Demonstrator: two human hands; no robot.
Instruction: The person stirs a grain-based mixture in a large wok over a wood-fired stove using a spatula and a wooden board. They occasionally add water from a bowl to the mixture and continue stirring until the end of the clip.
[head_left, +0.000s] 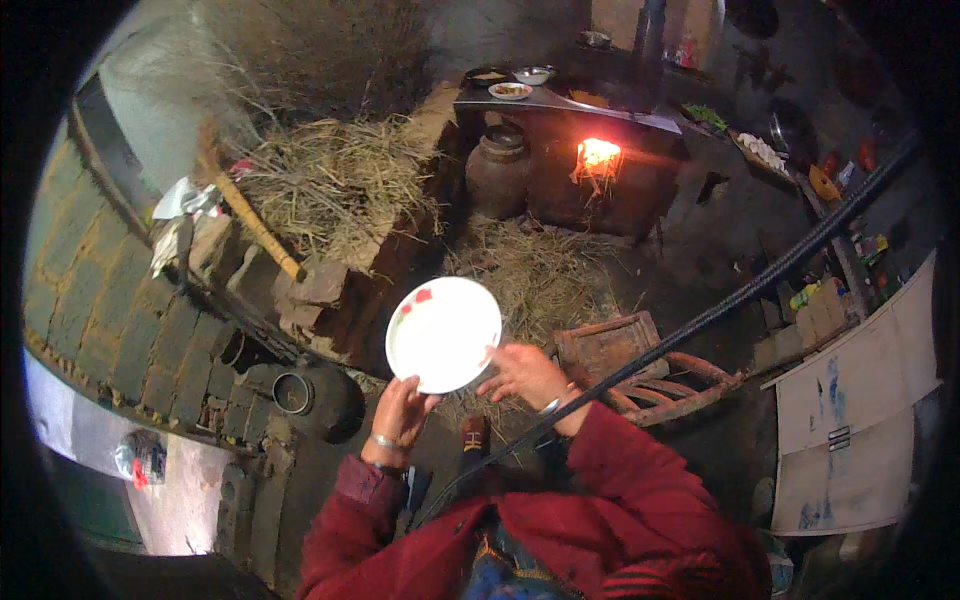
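A round white plate (442, 337) with red decoration near its rim is held out before me, its bright face turned up. My left hand (397, 418) grips it at the lower rim, the thumb on the edge. At the right rim is my right hand (529, 379), its fingers apart and the fingertips at the plate's edge. Whether they press on the rim I cannot tell. Both wrists carry a bracelet.
Ahead, fire (600, 154) burns in a stove (555, 169) with dishes (511, 91) on top. A large jar (496, 172) stands beside it. Straw (345, 180) is heaped on the left and on the floor. A wooden chair (611, 345) lies to the right. A dark cord (720, 307) crosses the view.
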